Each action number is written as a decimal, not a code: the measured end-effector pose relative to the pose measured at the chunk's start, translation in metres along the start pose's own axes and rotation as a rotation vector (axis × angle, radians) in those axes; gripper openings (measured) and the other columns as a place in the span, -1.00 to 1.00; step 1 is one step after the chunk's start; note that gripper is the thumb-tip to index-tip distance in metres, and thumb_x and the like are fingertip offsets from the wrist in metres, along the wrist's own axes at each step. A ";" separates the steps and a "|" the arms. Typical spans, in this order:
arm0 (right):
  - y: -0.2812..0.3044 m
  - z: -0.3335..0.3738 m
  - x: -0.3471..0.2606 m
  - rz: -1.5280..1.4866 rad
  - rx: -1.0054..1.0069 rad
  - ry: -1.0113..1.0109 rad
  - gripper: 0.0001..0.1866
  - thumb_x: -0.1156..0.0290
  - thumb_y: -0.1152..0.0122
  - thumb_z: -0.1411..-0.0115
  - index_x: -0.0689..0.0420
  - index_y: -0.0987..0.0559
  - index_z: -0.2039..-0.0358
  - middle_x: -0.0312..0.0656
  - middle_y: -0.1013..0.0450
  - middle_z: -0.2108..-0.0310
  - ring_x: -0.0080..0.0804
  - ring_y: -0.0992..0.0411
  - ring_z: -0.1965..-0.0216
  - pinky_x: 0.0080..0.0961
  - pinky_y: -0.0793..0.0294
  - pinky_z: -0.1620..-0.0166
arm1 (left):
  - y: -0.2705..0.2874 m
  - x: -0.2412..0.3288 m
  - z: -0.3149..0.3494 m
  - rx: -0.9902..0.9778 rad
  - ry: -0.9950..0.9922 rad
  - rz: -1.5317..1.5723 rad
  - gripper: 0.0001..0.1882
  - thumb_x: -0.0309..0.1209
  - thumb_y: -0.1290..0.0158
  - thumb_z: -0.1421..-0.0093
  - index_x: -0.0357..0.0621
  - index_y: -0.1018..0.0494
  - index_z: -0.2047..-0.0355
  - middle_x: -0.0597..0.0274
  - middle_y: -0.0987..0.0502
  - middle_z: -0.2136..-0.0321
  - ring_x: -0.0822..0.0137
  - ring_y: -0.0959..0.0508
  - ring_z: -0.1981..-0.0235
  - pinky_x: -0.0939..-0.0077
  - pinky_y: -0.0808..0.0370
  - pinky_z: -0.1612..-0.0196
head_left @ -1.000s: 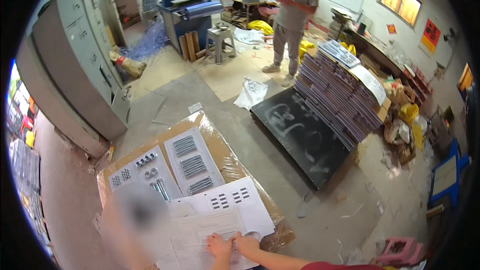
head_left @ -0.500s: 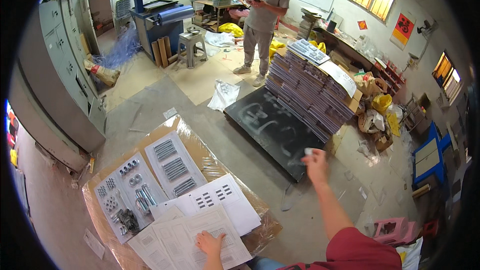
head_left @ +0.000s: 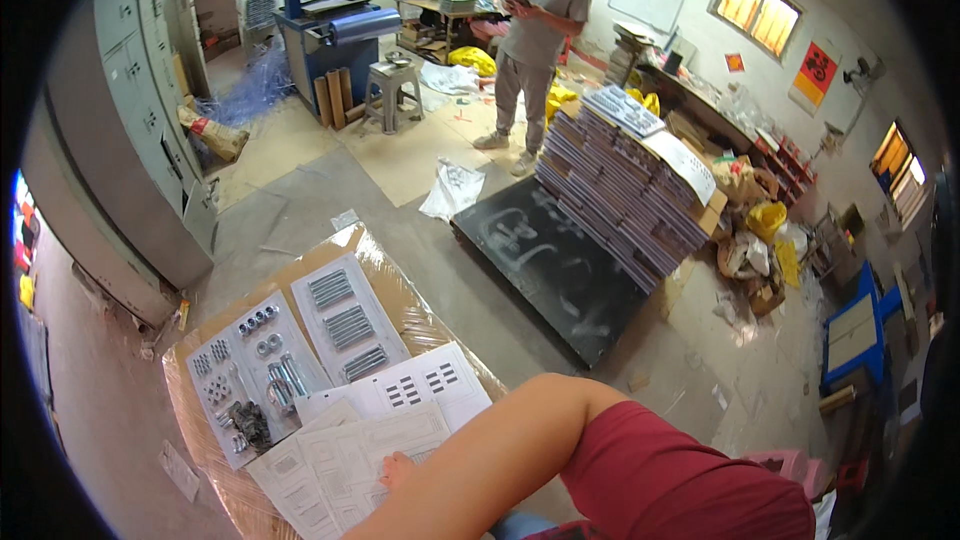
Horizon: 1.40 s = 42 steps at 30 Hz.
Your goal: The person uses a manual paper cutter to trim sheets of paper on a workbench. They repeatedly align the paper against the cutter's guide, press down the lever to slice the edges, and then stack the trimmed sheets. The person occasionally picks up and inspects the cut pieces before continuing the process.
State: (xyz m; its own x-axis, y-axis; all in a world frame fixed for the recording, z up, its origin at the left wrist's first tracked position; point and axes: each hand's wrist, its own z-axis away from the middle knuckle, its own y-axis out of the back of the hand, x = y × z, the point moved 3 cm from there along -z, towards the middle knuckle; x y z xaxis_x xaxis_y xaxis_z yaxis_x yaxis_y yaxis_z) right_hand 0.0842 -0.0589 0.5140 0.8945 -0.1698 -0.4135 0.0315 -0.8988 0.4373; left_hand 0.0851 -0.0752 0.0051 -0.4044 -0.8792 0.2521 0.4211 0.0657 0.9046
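Left hand (head_left: 397, 470) sits on white paper sheets (head_left: 345, 465), lower centre | fingers: can't tell | brown film-wrapped cardboard (head_left: 420, 320) beneath | grey floor (head_left: 415, 240) mid-frame

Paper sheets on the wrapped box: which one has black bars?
The whiter sheet, partly under another: black bars set it apart, while the greyer sheets show thin line drawings.

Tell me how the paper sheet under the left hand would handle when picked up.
The paper sheet would probably flop, since it looks thin. It is likely light for its size, with no thickness visible at its edge. It may resist sliding while the left hand rests on it.
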 end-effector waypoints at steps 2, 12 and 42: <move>0.001 0.024 0.012 0.155 -0.108 -0.136 -0.88 0.28 -0.19 -0.04 0.04 -0.52 0.50 -0.25 -0.50 0.50 -0.20 -0.48 0.27 -0.14 -0.34 0.09 | -0.004 0.012 0.003 -0.020 -0.025 0.003 -0.36 0.00 -0.28 0.13 -0.18 -0.43 0.14 0.03 -0.43 0.13 0.03 -0.42 0.03 0.12 -0.34 -0.01; 0.025 0.033 -0.003 0.370 -0.102 -0.021 -0.91 0.30 -0.17 -0.01 0.00 -0.51 0.47 -0.36 -0.48 0.49 -0.28 -0.45 0.14 -0.11 -0.28 -0.03 | -0.004 0.016 0.002 -0.042 -0.032 0.021 -0.53 -0.19 -0.21 0.00 -0.16 -0.43 0.12 0.02 -0.42 0.12 0.01 -0.43 0.04 0.15 -0.37 0.00; 0.016 0.411 0.183 0.623 0.357 -1.356 -0.58 0.29 -0.29 -0.14 0.20 -0.49 0.02 0.02 -0.48 0.04 -0.01 -0.42 0.00 -0.21 -0.42 -0.02 | 0.030 -0.178 0.082 0.427 0.470 0.210 -0.50 -0.49 -0.22 -0.04 -0.22 -0.34 -0.01 -0.02 -0.38 0.03 -0.04 -0.36 -0.06 0.15 -0.32 -0.12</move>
State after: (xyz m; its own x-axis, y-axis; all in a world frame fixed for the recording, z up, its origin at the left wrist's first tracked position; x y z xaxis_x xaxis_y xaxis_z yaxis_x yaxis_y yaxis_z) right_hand 0.0649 -0.2706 0.1177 -0.3482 -0.5956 -0.7240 -0.4648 -0.5610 0.6850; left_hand 0.1032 0.1223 0.0155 0.0887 -0.9332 0.3483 0.0549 0.3537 0.9337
